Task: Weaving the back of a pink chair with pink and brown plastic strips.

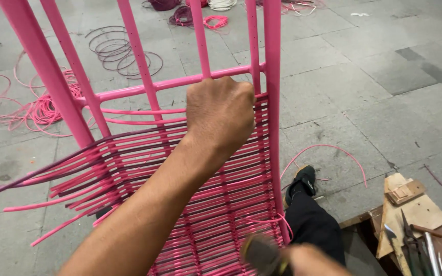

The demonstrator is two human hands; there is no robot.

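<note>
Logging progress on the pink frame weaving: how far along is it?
Done: pink and maroon plastic cords are woven across the lower part of the pink metal chair frame. In hand: the left hand is fisted at the top rows; the right hand holds a blurred dark-handled tool. Left: the bars above the crossbar are bare, and cord ends stick out untrimmed.

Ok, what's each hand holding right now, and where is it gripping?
The left hand is fisted at the top edge of the weave on the pink chair frame; what it grips is hidden. The right hand holds a blurred tool by its handle.
</note>
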